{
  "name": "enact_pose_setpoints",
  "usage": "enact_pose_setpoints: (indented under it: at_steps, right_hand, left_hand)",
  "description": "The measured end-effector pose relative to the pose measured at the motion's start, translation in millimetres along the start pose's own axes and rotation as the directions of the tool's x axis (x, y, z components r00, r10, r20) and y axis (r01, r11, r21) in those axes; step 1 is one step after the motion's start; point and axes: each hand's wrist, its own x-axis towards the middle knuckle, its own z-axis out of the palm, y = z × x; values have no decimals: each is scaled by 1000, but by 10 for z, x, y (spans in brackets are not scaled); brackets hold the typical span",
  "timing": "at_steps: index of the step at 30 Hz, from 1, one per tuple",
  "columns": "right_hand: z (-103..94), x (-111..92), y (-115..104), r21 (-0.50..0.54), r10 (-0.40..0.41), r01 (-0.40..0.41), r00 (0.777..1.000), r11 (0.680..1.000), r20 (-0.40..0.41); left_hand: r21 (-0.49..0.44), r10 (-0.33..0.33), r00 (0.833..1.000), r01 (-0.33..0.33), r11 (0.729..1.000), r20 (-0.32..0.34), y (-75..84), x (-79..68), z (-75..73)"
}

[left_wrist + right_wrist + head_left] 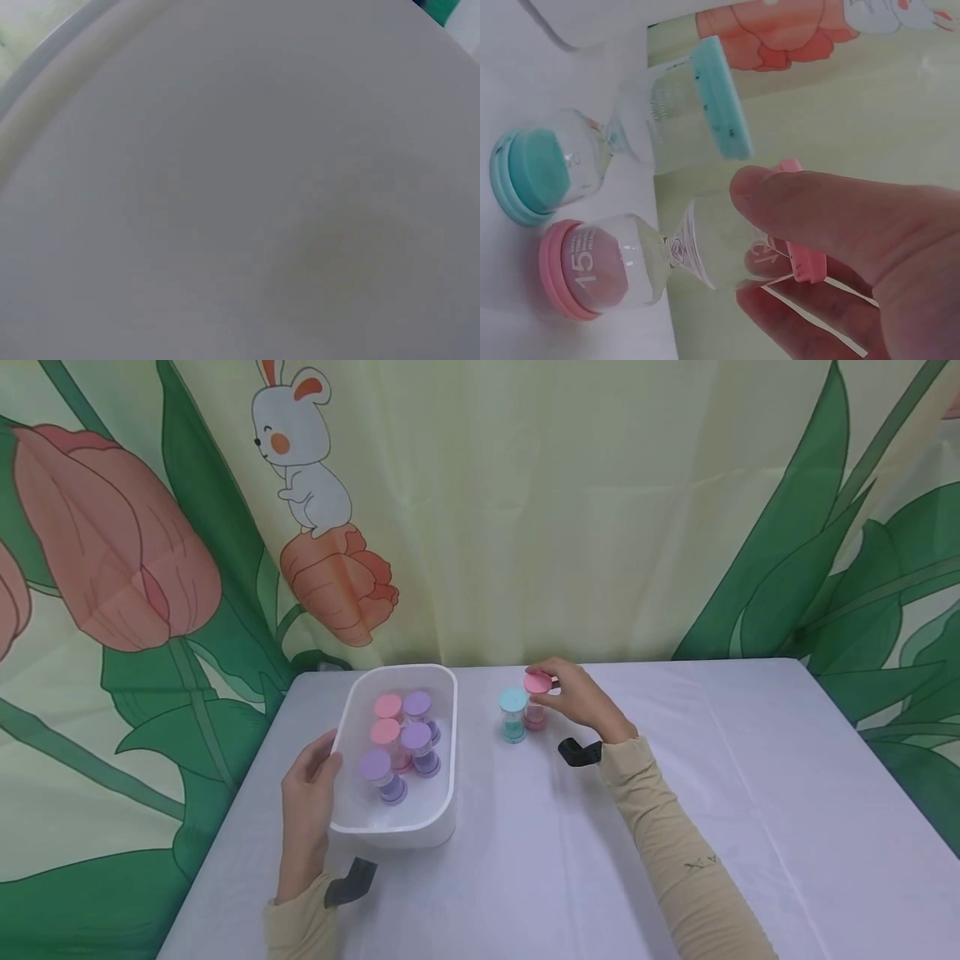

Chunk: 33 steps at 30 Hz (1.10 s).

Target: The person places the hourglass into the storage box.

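Observation:
My right hand (577, 697) pinches a pink sand timer (536, 713) near its upper cap, thumb on one side and fingers on the other. That timer stands upright on the table and is marked 15 in the right wrist view. Right beside it stands a teal sand timer (622, 142), its teal sand in the lower bulb. My left hand (309, 797) rests against the left outer side of a white bin (444, 814), fingers fairly straight. Inside the bin are two pink sand timers (386, 732) and three purple sand timers (417, 737). The bin's pale wall (225, 150) fills the left wrist view.
A white cloth covers the table (697, 827). Behind its far edge hangs a curtain (525, 510) printed with a rabbit, a carrot, tulips and leaves. Dark wrist mounts (579, 752) stick out from both sleeves.

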Motion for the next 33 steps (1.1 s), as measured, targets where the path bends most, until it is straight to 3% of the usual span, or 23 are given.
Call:
enact_pose_setpoints:
  at_steps: [33]
  right_hand:
    - [-294, -14, -463, -27, -46, 44, 997, 999, -56]
  left_hand:
    - [-5, 8, 1000, -8, 1000, 5, 3, -15, -3]
